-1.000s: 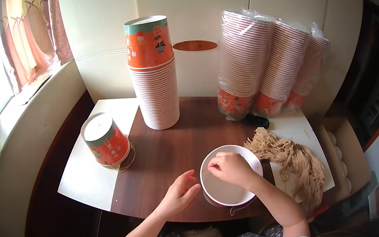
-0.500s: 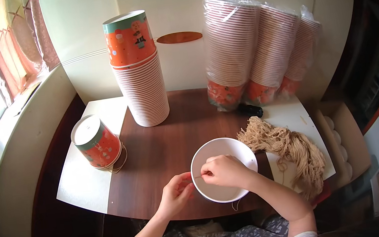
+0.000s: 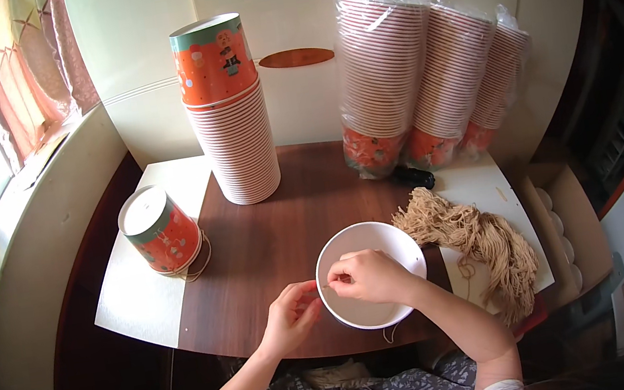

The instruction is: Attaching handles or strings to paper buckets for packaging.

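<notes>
A white-lined paper bucket (image 3: pixel 402 242) stands mouth up near the table's front edge, tilted a little toward me. My right hand (image 3: pixel 368 275) reaches into it, thumb and fingers pinched by the inner left wall. A faint tan bit of string (image 3: pixel 326 285) shows at those fingertips. Outside, my left hand (image 3: pixel 292 317) has its fingers curled but apart, the tips against the bucket's left side. A thin loop of cord (image 3: pixel 389 334) hangs below the bucket's front. Right of the bucket lies a bundle of tan strings (image 3: pixel 488 241).
An upside-down orange-and-green bucket (image 3: pixel 164 233) with a cord handle (image 3: pixel 205 263) stands at left. Behind are a tall stack of buckets (image 3: pixel 239 141) and several plastic-wrapped stacks (image 3: pixel 385 63). A black object (image 3: pixel 414 177) lies before these. A cardboard box (image 3: pixel 583 227) sits beyond the right edge.
The view has shifted slightly. My right hand stays pinched at the bucket's inner left wall, with a small shift of its fingers. My left hand keeps its place outside.
</notes>
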A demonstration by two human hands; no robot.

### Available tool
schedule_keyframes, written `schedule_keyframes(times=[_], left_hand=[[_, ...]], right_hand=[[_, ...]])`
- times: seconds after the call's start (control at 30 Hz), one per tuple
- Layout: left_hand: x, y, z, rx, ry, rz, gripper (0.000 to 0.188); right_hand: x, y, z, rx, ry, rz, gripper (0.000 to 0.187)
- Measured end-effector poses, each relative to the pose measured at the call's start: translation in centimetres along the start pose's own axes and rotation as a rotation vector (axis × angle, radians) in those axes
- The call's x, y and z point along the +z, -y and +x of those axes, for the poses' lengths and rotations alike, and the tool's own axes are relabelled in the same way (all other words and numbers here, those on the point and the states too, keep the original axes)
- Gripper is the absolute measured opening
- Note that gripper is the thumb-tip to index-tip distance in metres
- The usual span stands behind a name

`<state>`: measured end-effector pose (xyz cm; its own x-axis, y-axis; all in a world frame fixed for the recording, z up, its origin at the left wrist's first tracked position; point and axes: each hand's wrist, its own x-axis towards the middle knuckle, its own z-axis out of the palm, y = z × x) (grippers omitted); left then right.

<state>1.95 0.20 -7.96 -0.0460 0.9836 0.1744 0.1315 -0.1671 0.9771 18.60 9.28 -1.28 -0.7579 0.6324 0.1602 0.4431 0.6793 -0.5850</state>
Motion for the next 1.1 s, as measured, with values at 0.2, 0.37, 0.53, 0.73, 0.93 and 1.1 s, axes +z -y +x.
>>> schedule_keyframes(times=[0.2,0.37,0.53,0.73,0.93,1.1], left_hand=[[-0.10,0.31,-0.13,0.006,-0.011,-0.029,0.025],[-0.07,0.42,-0.02,0.019,-0.006,-0.003,0.026],[-0.18,0.74,-0.04,0.009,-0.003,-0.022,0.025],[-0.10,0.37,-0.03,0.020,0.005,-0.023,0.025],[-0.06,0.43,-0.10,0.001,-0.019,-0.013,0.024],[0.05,0.11,-0.09,-0.001,-0.064,0.036,0.021]], right_hand=[[0.11,-0.18,0.32,0.023,0.003,0.033,0.015],[0.28,-0.22,0.34,0.033,-0.001,0.008,0.015],[0.42,0.05,0.44,0.061,0.011,0.034,0.015],[0.48,0.09,0.34,0.100,0.021,-0.022,0.014],[0.51,0.39,0.41,0.106,0.020,0.002,0.014],[0.72,0.29,0.49,0.111,0.033,0.002,0.015]])
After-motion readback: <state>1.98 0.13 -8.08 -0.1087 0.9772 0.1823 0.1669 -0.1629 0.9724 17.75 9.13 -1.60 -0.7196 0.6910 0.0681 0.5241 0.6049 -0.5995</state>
